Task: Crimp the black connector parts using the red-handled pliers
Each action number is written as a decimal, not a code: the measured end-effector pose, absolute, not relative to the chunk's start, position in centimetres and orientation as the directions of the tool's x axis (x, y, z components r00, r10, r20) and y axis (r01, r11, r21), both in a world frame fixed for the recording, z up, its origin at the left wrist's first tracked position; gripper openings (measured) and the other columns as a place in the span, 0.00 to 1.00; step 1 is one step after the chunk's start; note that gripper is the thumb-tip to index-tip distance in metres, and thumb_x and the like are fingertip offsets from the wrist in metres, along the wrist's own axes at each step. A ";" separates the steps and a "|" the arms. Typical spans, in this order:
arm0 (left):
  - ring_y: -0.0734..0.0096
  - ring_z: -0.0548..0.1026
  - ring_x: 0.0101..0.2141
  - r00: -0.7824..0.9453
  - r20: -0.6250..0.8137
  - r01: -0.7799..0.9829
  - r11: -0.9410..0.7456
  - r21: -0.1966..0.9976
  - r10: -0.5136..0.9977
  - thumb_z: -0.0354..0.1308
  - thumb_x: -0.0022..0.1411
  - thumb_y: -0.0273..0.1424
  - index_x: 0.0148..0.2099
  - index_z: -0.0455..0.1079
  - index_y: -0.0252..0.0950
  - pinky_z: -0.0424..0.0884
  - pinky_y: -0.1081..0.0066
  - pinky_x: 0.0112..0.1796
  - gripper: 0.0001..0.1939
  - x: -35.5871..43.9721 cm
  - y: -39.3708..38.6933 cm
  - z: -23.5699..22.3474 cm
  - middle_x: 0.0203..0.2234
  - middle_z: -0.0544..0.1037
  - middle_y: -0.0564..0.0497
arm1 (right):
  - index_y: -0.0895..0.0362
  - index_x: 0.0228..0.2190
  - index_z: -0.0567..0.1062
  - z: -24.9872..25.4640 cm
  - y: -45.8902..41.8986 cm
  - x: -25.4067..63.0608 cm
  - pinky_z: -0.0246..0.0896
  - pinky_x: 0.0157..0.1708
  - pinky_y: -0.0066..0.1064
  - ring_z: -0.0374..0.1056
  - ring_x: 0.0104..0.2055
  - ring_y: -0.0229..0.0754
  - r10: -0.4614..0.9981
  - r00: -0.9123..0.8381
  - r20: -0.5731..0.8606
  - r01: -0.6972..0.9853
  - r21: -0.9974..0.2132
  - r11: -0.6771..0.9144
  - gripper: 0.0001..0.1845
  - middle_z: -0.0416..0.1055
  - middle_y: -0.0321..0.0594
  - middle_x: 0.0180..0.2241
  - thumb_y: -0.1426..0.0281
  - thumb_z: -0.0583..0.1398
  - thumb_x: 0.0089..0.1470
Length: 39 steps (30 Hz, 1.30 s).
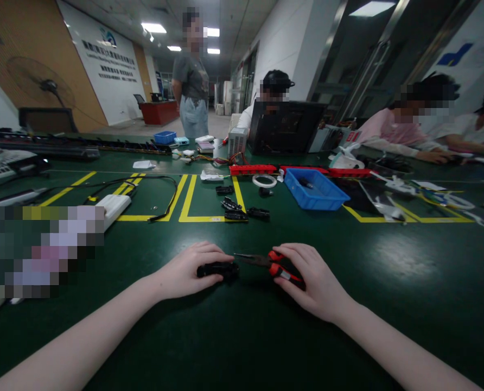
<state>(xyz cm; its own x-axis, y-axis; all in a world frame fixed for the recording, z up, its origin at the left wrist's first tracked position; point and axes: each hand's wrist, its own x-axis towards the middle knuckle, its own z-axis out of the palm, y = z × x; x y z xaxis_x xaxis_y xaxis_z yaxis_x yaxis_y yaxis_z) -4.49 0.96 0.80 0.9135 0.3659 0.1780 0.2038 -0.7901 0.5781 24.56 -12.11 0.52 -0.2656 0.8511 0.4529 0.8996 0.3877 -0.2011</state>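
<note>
Low over the green table, my left hand (193, 269) is closed round a black plastic part (217, 269), thumb on the near side and fingers on the far side. The exact kind of this part is too dark to make out. Red-handled needle-nose pliers (262, 260) are gripped in my right hand (309, 277). Their jaws point left, with the tips close to the black part and my left fingertips. Further off lie several similar black plastic parts (233, 206), loosely grouped by the yellow tape lines.
A blue bin (315, 190) with a dark item in it stands beyond my right hand. Red strips (253, 170) and a white ring (264, 181) lie behind the parts. At left are a white power strip (115, 209) and black cables (172, 198). People are across the table.
</note>
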 end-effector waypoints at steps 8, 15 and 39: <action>0.60 0.70 0.48 0.935 0.192 0.212 -0.902 0.377 0.300 0.55 0.67 0.29 0.63 0.62 0.46 0.67 0.61 0.48 0.23 -4.5 0.4 0.8 0.51 0.72 0.47 | 0.55 0.51 0.68 0.9 -12.1 24.4 0.66 0.49 0.48 0.68 0.50 0.52 0.865 -0.281 0.415 0.897 -0.208 0.391 0.22 0.72 0.49 0.47 0.62 0.60 0.56; 0.61 0.71 0.49 0.925 0.199 0.211 -0.873 0.440 0.324 0.54 0.68 0.31 0.64 0.61 0.44 0.67 0.59 0.50 0.23 -4.4 0.7 0.6 0.51 0.73 0.46 | 0.56 0.48 0.70 1.1 -12.3 24.0 0.68 0.42 0.43 0.70 0.44 0.49 0.859 -0.303 0.413 0.906 -0.154 0.393 0.23 0.73 0.48 0.44 0.60 0.64 0.52; 0.61 0.70 0.50 0.909 0.178 0.217 -0.791 0.572 0.377 0.50 0.71 0.34 0.62 0.63 0.41 0.68 0.58 0.52 0.19 -4.0 -0.2 0.5 0.52 0.71 0.45 | 0.55 0.56 0.67 1.1 -12.4 24.2 0.70 0.42 0.43 0.71 0.47 0.50 0.803 -0.349 0.483 0.893 -0.088 0.441 0.28 0.72 0.50 0.50 0.61 0.62 0.55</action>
<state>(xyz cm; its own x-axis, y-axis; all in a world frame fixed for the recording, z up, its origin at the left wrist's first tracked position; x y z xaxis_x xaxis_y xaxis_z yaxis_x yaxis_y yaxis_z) -4.02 -0.18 0.49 0.9088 0.3773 0.1780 0.2165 -0.7913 0.5719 24.23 -12.37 1.05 -0.3492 0.8030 0.4829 0.8931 0.4412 -0.0878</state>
